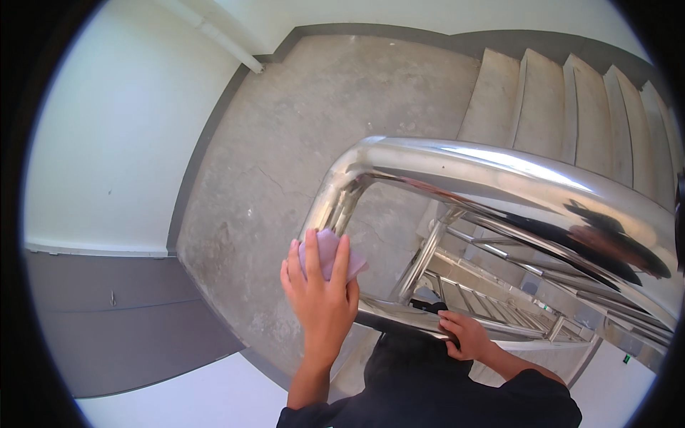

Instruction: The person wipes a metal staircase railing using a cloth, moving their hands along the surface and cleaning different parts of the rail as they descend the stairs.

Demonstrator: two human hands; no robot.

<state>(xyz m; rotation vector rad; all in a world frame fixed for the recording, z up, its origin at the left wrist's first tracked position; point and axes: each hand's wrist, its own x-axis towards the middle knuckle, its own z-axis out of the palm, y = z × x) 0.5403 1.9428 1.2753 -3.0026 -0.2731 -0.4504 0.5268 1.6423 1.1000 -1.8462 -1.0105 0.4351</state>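
A polished metal stair handrail (460, 155) bends in a U shape in front of me. My left hand (324, 289) presses a crumpled light purple cloth (327, 254) onto the short end section of the rail, fingers spread over it. The cloth's edge sticks out beyond my thumb side. Nearer my body, my right hand (467, 336) grips the lower run of the rail, its fingertips over the top. The part of the rail beneath the cloth is hidden.
Concrete stairs (540, 107) rise at the upper right. A grey concrete landing floor (299, 128) spreads beyond the rail. Within the bend, metal balusters (425, 257) border the open stairwell, with lower railings (497, 310) below. Grey double doors (123, 315) stand at the left.
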